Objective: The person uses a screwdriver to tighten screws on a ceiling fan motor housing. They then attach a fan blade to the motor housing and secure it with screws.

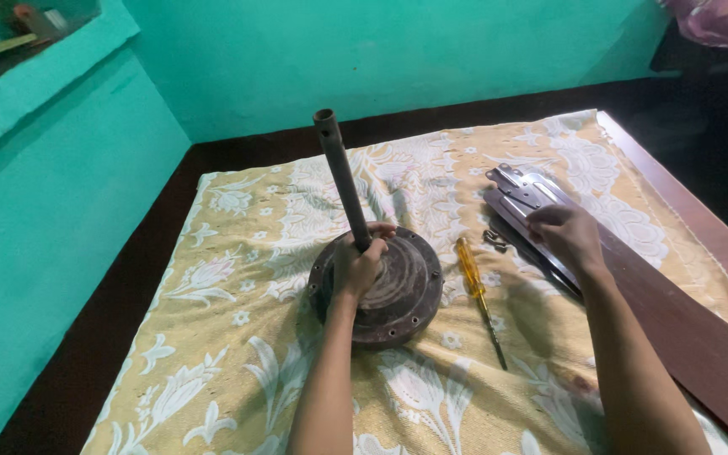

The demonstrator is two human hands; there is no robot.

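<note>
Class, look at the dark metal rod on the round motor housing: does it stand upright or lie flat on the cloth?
Upright, slightly tilted. The rod rises from the motor housing, gripped at its base by the left hand.

A: Soft, even light across the yellow floral cloth [238,278]; the upper right of the frame falls into darkness.

B: Faint shadows beneath the round brown metal motor housing [398,312]. Sharp centre, slight stretching toward the edges.
</note>
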